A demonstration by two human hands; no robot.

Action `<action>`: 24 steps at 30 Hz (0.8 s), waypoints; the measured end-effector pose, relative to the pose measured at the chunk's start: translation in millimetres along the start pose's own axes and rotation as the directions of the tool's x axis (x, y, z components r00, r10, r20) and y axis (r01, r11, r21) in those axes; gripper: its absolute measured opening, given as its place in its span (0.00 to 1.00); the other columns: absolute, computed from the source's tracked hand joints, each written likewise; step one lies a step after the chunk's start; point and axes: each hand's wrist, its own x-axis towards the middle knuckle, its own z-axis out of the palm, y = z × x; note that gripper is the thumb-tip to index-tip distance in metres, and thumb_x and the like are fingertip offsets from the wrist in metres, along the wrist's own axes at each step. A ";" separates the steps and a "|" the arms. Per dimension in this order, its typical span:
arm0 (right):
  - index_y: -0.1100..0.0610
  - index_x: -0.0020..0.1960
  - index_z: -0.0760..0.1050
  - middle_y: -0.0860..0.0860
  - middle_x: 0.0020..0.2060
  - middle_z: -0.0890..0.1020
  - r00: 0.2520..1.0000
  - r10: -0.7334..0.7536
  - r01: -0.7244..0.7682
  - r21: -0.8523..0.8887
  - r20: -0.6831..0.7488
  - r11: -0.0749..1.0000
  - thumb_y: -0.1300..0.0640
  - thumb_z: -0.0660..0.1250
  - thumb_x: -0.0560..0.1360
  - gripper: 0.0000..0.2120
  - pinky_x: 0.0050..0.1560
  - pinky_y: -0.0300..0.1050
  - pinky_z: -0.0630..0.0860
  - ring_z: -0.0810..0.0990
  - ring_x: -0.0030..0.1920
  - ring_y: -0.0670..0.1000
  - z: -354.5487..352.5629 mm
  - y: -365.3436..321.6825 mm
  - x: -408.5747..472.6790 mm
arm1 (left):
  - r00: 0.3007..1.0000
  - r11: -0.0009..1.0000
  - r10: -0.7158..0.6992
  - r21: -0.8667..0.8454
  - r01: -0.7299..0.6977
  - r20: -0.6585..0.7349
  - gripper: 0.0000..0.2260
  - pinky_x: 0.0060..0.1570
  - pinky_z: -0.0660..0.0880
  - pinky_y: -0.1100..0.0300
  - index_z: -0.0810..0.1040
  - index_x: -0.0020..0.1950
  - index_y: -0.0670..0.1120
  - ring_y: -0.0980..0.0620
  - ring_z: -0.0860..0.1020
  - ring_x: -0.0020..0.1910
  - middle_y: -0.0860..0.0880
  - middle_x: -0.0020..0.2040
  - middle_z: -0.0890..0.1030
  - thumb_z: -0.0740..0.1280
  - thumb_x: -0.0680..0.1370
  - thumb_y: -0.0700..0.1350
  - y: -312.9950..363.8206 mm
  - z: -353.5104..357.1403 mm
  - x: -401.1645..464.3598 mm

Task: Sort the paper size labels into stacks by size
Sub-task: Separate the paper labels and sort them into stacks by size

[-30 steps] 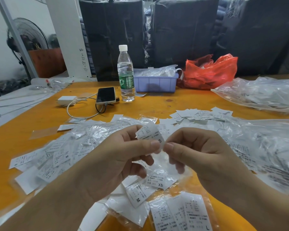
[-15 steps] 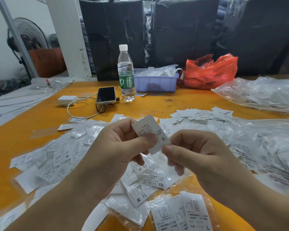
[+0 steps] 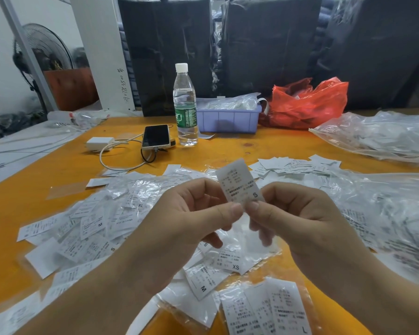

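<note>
The white rectangular paper label marked S (image 3: 240, 182) now stands higher and upright, its lower edge pinched between left hand (image 3: 179, 228) and right hand (image 3: 298, 221) fingers, above loose labels on the orange tabletop (image 3: 240, 148).

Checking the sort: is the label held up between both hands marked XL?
No, the held label shows an S at its lower corner.

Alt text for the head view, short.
Both hands, left hand and right hand, pinch a paper label marked S above an orange table strewn with loose size labels; a water bottle stands behind.
</note>
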 end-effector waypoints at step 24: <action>0.61 0.39 0.82 0.56 0.31 0.78 0.995 0.087 -0.098 0.253 0.053 0.962 0.58 0.70 0.68 0.06 0.31 0.39 0.73 0.74 0.30 0.50 -2.7 -7.3 2.4 | 0.992 0.958 0.128 0.258 -0.127 0.012 0.06 0.34 0.75 0.65 0.83 0.42 0.51 0.57 0.77 0.34 0.53 0.36 0.82 0.72 0.69 0.52 1.7 -0.2 -3.3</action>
